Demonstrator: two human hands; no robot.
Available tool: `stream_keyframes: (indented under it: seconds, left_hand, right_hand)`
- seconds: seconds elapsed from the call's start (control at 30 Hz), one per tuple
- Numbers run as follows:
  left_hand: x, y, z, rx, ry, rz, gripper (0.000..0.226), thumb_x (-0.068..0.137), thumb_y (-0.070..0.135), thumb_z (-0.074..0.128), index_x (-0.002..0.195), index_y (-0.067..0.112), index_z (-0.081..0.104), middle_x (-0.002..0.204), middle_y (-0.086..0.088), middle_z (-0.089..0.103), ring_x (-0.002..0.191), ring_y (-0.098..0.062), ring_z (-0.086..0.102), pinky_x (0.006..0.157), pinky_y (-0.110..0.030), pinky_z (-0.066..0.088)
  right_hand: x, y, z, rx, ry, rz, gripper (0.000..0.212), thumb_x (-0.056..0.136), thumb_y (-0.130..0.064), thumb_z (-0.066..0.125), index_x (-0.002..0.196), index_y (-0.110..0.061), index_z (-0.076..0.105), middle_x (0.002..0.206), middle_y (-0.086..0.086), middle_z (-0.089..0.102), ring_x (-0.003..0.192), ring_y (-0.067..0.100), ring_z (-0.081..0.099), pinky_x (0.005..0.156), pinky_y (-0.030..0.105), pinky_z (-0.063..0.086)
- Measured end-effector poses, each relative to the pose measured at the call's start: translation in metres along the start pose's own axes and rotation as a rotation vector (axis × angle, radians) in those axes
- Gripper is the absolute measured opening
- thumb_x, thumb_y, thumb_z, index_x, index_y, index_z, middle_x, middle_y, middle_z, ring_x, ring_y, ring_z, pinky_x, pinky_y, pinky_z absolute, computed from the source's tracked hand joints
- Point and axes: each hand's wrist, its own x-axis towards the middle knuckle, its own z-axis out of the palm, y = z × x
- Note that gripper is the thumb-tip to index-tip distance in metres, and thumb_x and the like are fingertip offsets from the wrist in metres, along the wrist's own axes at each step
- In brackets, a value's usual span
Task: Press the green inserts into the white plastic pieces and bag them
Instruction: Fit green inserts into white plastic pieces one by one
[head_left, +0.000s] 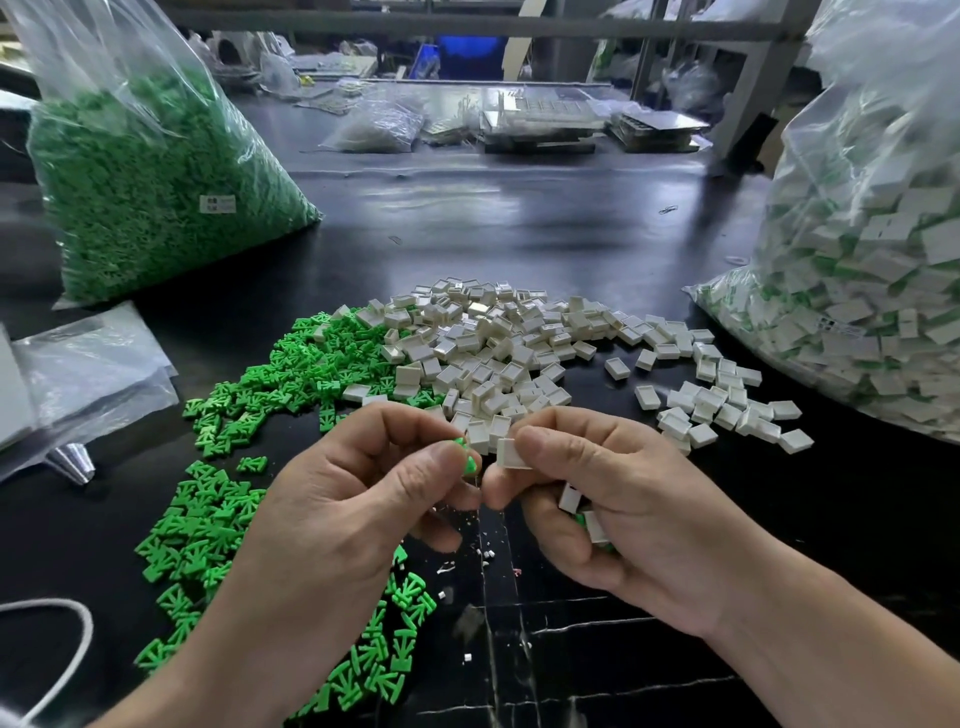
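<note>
Holds both hands close together just on the near side of the white pile (498, 353), which lies on the dark tabletop (519, 223). Pinches one green insert (466, 457) between thumb and forefinger of the left hand (358, 499), remaining fingers curled under. Pinches one white piece (511, 453) between thumb and forefinger of the right hand (613, 499), just beside the insert; cannot tell whether the two touch. Cups spare white pieces (570, 497) in the right palm under the curled lower fingers, with a bit of green showing among them. Below the hands, nearer than the white pile: small white crumbs (488, 553). Left of the white pile and nearer: loose green inserts (218, 519) spread in a long drift, touching the pile's left edge and running down under the left forearm. Further left and nearer than the pile: a white cord (67, 639). Directly left of the pile, well apart: flat empty bags (93, 369). Left of the pile and beyond it: a bulging sack of green parts (156, 208) with a small label. Right of the pile: a large clear sack (872, 312) packed with white pieces showing green inside. Far beyond the pile: crumpled clear bags (379, 127), stacked trays (540, 114) and a blue bin (470, 49).
</note>
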Motion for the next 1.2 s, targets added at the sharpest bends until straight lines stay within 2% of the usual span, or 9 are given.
stream_keyframes:
  seconds: [0.13,0.23,0.4,0.5,0.57,0.83,1.03,1.1,1.2]
  left_hand:
    - [-0.001,-0.001,0.0,-0.028,0.024,-0.003,0.028,0.067,0.038,0.078,0.086,0.018,0.073,0.066,-0.01,0.062,0.059,-0.02,0.059,0.051,-0.027,0.049]
    - [-0.002,0.0,0.001,-0.115,0.007,-0.003,0.022,0.066,0.032,0.077,0.083,0.018,0.072,0.071,-0.014,0.066,0.058,-0.023,0.062,0.047,-0.028,0.048]
    - [-0.003,0.0,0.004,-0.107,0.024,0.021,0.017,0.067,0.032,0.074,0.08,0.02,0.072,0.078,-0.019,0.071,0.061,-0.026,0.067,0.047,-0.028,0.049]
    - [-0.004,0.0,0.005,0.004,0.031,0.056,0.023,0.07,0.037,0.074,0.084,0.019,0.072,0.077,-0.014,0.07,0.062,-0.022,0.066,0.049,-0.027,0.05]
    - [-0.005,0.0,0.005,0.057,0.024,0.062,0.024,0.071,0.039,0.073,0.085,0.02,0.073,0.074,-0.011,0.069,0.062,-0.02,0.064,0.051,-0.026,0.05]
    - [-0.009,0.002,0.009,0.273,0.034,0.067,0.011,0.082,0.042,0.073,0.08,0.031,0.07,0.066,-0.001,0.068,0.057,-0.011,0.064,0.05,-0.019,0.05]
    - [-0.009,0.005,0.01,0.371,0.064,0.086,0.017,0.087,0.048,0.063,0.082,0.032,0.067,0.065,-0.001,0.068,0.053,-0.012,0.064,0.048,-0.019,0.051]
    - [-0.008,0.006,0.008,0.357,0.058,0.07,0.022,0.083,0.051,0.061,0.082,0.03,0.067,0.064,-0.002,0.067,0.054,-0.013,0.064,0.048,-0.02,0.051]
    - [-0.008,0.007,0.002,0.4,-0.001,0.03,0.021,0.082,0.05,0.06,0.078,0.03,0.066,0.061,0.0,0.065,0.052,-0.01,0.063,0.048,-0.016,0.048]
  right_hand:
    - [-0.001,-0.001,0.001,0.032,0.0,-0.018,0.008,0.08,-0.02,0.076,0.079,-0.018,0.068,0.087,0.017,0.071,0.039,0.009,0.044,0.036,0.016,0.031]
    - [-0.001,0.0,0.001,-0.041,0.029,-0.037,0.008,0.082,-0.021,0.076,0.08,-0.019,0.069,0.076,0.01,0.066,0.039,0.01,0.043,0.036,0.016,0.031]
    - [-0.001,0.007,0.002,-0.374,0.106,-0.082,0.014,0.09,-0.029,0.069,0.103,-0.031,0.074,0.064,-0.005,0.054,0.046,0.008,0.043,0.039,0.02,0.034]
    - [-0.004,0.006,0.002,-0.654,0.01,-0.146,0.022,0.101,-0.027,0.059,0.117,-0.039,0.069,0.062,-0.018,0.052,0.048,0.002,0.041,0.044,0.015,0.034]
    - [-0.005,0.003,0.004,-0.751,-0.061,-0.202,0.019,0.104,-0.025,0.055,0.115,-0.031,0.069,0.067,-0.024,0.056,0.05,0.0,0.047,0.047,0.009,0.035]
    - [-0.005,0.005,0.003,-0.724,-0.03,-0.184,0.015,0.098,-0.035,0.064,0.099,-0.023,0.073,0.055,-0.022,0.051,0.045,0.002,0.042,0.043,0.015,0.033]
    - [-0.005,0.004,0.007,-0.41,-0.003,-0.106,0.012,0.094,-0.032,0.069,0.098,-0.023,0.076,0.057,-0.002,0.047,0.046,0.009,0.037,0.039,0.019,0.031]
    - [-0.006,0.005,0.009,-0.455,0.003,-0.125,0.012,0.097,-0.03,0.064,0.096,-0.024,0.074,0.063,0.001,0.05,0.048,0.009,0.041,0.041,0.019,0.033]
    - [-0.007,0.006,0.011,-0.759,0.033,-0.189,0.017,0.1,-0.031,0.06,0.086,-0.027,0.069,0.068,-0.01,0.06,0.051,0.003,0.049,0.048,0.019,0.038]
